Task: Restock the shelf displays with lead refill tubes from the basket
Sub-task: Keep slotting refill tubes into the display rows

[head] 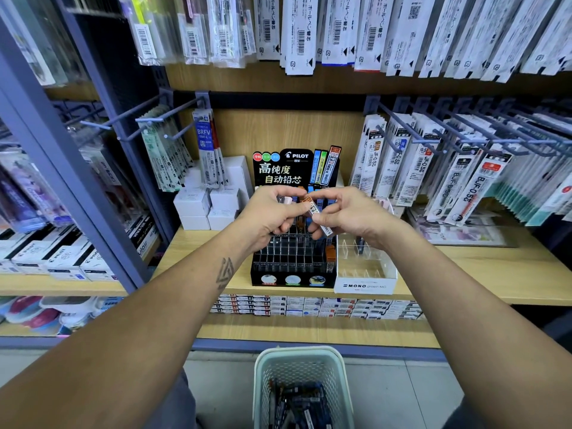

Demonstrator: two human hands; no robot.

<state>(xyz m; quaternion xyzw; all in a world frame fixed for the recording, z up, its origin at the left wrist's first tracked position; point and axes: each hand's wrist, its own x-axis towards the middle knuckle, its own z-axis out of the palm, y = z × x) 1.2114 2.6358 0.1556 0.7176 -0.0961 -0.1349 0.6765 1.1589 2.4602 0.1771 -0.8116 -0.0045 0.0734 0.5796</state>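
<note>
Wooden store shelf (464, 267) w/ a black Pilot lead display rack (291, 258), green basket (266, 376) of refills on the floor below. Above the rack, left hand (272, 212) pinches a pink-capped tube (286, 200); right hand (346, 212) pinches an orange-capped HB lead tube (315, 212). Best: match grade to slot, lower upright into an empty cell.

Bright, even overhead light; wide-angle bending and slight blur toward edges.

Light wood-grain shelf board (483, 274), matt, at centre right. Glossy black plastic display rack (294, 267) mid-frame, a clear acrylic tray (365, 274) beside it. Pale perforated plastic basket (266, 376) at bottom centre. Painted metal hooks (148, 119) at upper left.
</note>
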